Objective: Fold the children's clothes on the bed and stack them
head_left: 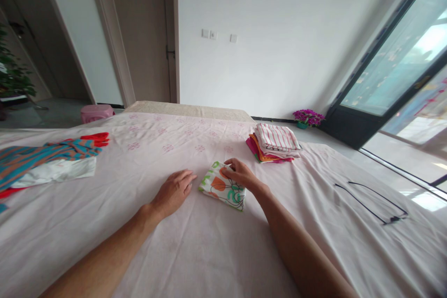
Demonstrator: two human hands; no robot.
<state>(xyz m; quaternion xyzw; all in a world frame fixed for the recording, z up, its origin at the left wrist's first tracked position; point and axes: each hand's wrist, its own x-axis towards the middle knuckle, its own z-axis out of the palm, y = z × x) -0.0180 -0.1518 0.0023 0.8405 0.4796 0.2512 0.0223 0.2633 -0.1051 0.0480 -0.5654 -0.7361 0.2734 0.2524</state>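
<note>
A small folded cloth [219, 183], white with orange, green and teal print, lies in front of me on the pale pink bedsheet [181, 251]. The fingers of my right hand [240, 173] are curled over its far right side and grip it there; the fingertips are partly hidden. To the left of the cloth, my left hand [177, 189] rests palm down on the sheet with its fingers stretched out, apart from the cloth and holding nothing. Beyond my right hand stands a stack of folded cloths [277, 139], a white one with red stripes on top and orange and magenta ones below.
Loose clothes [49, 158], striped blue and brown, white and red, lie in a heap at the left. Eyeglasses [393, 219] with dark frames lie at the right. Past the bed are a pink stool [97, 112] and a pot of purple flowers [308, 117].
</note>
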